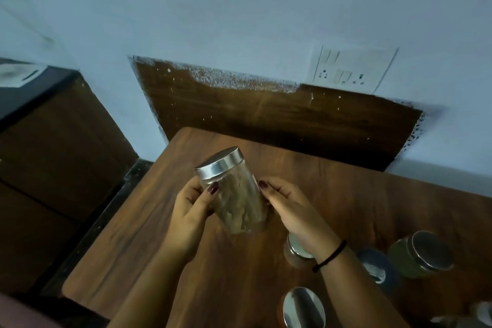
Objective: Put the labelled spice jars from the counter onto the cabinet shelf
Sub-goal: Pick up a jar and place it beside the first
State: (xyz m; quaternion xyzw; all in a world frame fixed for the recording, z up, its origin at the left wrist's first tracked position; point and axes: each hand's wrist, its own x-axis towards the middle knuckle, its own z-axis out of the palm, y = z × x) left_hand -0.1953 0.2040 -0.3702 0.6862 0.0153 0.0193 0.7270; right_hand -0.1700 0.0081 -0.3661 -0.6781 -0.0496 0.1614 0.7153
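While both hands hold it above the wooden worktop (149, 234), the spice jar (237, 202) tilts with its long axis running from lower right to upper left. Its steel lid (219, 162) points up, away from the person and a little to the left, and its base is the end nearer the person. Dried, greenish-brown leaves lie lengthwise inside the clear wall.

The left hand (190, 213) grips the jar's left side, with the thumb pressed on the glass just below the lid and the fingers curled behind it. The right hand (292, 210) cups the right side with its thumb tip on the glass; its other fingers are hidden behind the jar.

A pale strip shows at the jar's right edge by that thumb, but the picture is too dim and blurred to read any writing.

Four more lidded jars (423, 255) stand on the worktop near the right forearm. A switchboard (351, 66) is set in the wall behind.
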